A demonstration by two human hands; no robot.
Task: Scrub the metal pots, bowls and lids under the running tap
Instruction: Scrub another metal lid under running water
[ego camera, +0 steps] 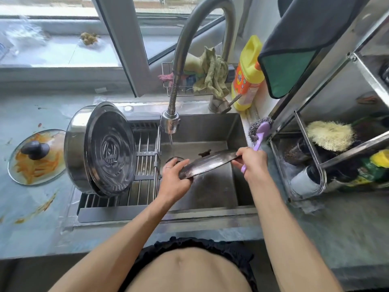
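Over the steel sink (212, 192) I hold a flat metal lid (208, 164), tilted with its left end lower. My left hand (173, 182) grips the lid's left rim. My right hand (252, 163) holds the right rim and also grips the purple handle of a steel-wool scrubber (260, 129), whose wire head points up and away. A thin stream falls from the tap head (170, 122) just behind the lid's left part. A big steel pot (75, 148) lies on its side on the drain rack (145, 165), with a ridged metal lid (110, 150) leaning in its mouth.
A glass lid (35, 163) smeared with orange food lies on the left counter. Behind the tap are a yellow detergent bottle (248, 72) and a wire caddy of cloths (210, 72). A steel shelf (328, 148) with brushes stands at the right.
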